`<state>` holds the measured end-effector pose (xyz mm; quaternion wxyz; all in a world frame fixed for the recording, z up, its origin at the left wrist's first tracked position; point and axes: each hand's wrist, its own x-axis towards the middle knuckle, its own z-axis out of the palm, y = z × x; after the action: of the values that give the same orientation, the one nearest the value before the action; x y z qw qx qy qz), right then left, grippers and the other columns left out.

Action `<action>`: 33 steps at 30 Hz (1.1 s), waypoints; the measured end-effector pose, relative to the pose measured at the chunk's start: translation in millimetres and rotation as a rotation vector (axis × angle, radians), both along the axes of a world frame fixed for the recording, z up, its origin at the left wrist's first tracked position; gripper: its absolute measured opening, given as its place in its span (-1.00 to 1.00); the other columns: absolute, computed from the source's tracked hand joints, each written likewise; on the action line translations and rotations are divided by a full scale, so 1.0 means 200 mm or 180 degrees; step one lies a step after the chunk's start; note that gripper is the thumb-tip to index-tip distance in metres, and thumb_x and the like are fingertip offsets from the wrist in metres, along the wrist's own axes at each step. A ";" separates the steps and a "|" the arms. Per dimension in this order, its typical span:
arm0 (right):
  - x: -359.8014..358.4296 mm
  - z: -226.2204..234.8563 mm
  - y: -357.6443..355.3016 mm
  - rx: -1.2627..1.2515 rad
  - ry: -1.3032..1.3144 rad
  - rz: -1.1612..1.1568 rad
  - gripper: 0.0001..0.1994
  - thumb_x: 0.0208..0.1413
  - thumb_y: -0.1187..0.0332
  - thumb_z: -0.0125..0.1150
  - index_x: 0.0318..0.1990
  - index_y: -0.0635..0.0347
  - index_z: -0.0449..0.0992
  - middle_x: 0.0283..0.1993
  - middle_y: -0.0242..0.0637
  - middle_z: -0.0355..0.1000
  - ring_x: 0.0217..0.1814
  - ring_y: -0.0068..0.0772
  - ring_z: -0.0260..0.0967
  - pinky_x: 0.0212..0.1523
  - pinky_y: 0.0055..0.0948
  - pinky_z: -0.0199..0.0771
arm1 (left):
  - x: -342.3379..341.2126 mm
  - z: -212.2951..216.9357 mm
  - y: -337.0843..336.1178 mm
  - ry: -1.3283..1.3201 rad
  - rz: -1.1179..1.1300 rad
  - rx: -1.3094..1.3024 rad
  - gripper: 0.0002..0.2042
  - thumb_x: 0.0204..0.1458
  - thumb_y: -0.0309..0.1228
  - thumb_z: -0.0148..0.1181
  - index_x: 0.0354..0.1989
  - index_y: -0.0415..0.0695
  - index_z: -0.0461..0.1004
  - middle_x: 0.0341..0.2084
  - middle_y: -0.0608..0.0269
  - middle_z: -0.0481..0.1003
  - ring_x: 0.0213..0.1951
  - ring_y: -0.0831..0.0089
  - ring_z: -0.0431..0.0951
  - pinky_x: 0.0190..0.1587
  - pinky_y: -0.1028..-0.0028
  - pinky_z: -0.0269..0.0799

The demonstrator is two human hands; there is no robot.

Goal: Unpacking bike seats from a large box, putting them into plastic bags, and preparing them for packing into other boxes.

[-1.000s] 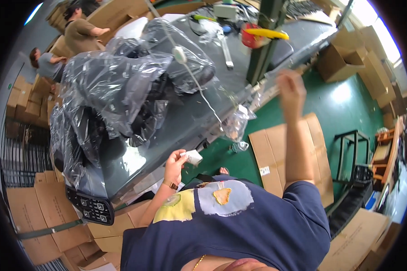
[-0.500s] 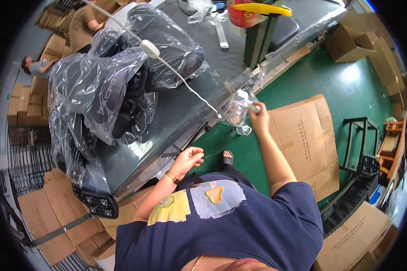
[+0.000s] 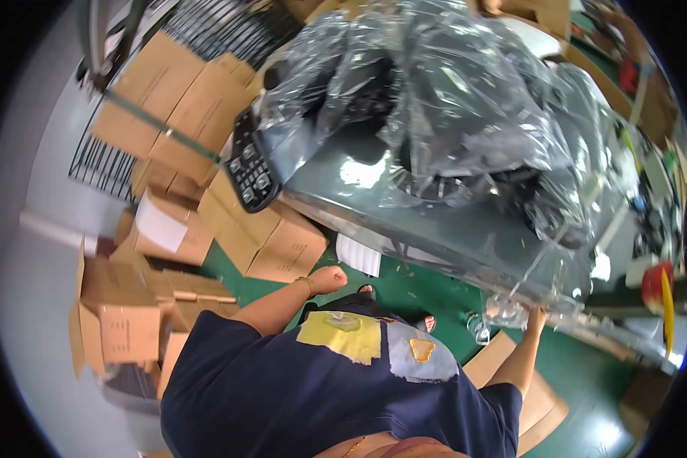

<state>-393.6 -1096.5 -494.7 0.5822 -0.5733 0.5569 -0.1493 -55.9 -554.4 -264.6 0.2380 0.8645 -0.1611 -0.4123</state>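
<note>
Right-hand fingers, clear plastic bag just left, grey table beyond

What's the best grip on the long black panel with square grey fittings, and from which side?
Probably the lower rounded end of the black panel, across its long edges, with the left hand coming from the person's side: that end juts past the dark grey table.

Brown cartons beside dark wire rack; green floor.
</note>
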 end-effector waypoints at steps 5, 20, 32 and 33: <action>-0.11 0.02 0.06 -0.0157 0.0663 -0.0803 -0.70 -0.18 0.41 0.17 -0.19 0.17 0.57 -0.22 -0.26 0.53 -0.24 -0.38 0.44 -0.16 -0.50 0.39 | 0.00 -0.03 0.42 -0.0242 -0.0192 0.0901 -0.73 -0.07 -0.23 0.17 -0.31 -0.18 0.52 -0.54 0.16 0.52 -0.48 0.45 0.53 -0.36 0.46 0.44; 0.10 0.53 1.19 0.0327 -0.0502 -0.2729 -0.76 0.07 0.48 -0.08 -0.12 0.16 0.45 -0.47 -0.29 0.40 -0.64 -0.59 0.24 -0.72 -0.65 0.20 | 1.07 -0.02 0.87 0.0296 0.4141 -0.1936 -0.32 -0.03 0.22 0.00 0.07 -0.10 0.25 -0.18 0.18 0.41 -0.12 0.33 0.42 -0.13 0.24 0.39; 1.46 0.93 2.25 -0.0160 0.0290 0.1835 -0.75 -0.04 0.43 0.11 -0.20 0.38 0.50 -0.46 -0.20 0.49 -0.51 -0.52 0.40 -0.49 -0.56 0.40 | 1.76 0.10 1.07 -0.0945 0.3646 -0.2693 -0.43 0.07 -0.09 0.09 0.15 -0.23 0.21 0.06 0.04 0.33 0.06 0.21 0.36 0.08 0.30 0.26; 1.57 0.98 2.24 -0.0351 0.0435 0.1967 -0.75 0.00 0.43 0.10 -0.16 0.33 0.49 -0.41 -0.25 0.48 -0.48 -0.56 0.37 -0.48 -0.59 0.37 | 1.75 0.20 1.07 -0.0837 0.3586 -0.2690 -0.43 0.07 -0.09 0.09 0.15 -0.23 0.21 0.06 0.04 0.33 0.06 0.21 0.36 0.08 0.30 0.26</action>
<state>-80.2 -648.5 -299.1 0.5293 -0.7546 0.3854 0.0434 294.4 -339.8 -224.7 0.7079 0.6927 0.1364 -0.0215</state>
